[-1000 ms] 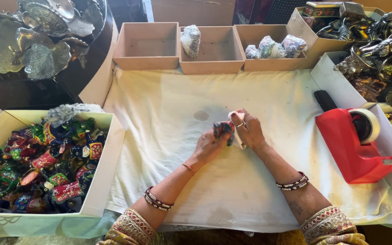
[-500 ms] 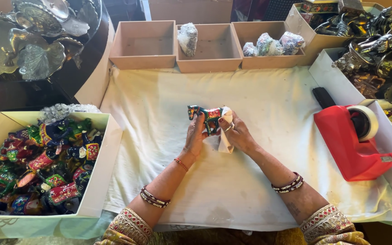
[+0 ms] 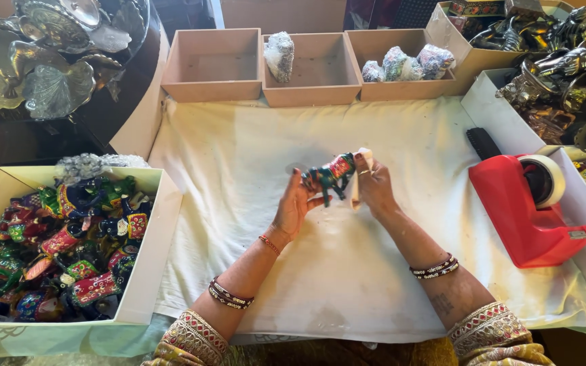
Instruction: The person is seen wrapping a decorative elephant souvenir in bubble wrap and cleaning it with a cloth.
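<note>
Both hands held a small painted horse figurine (image 3: 331, 175) above the white cloth (image 3: 239, 203) covering the surface. The left hand (image 3: 294, 207) was curled, with fingers closed on the figurine's front end. The right hand (image 3: 374, 186) pinched the rear end together with a strip of pale wrapping material (image 3: 361, 177). A white box of similar painted figurines (image 3: 69, 244) stood to the left. A red tape dispenser (image 3: 527, 203) lay to the right. 3 brown trays (image 3: 306, 88) sat at the far edge.
</note>
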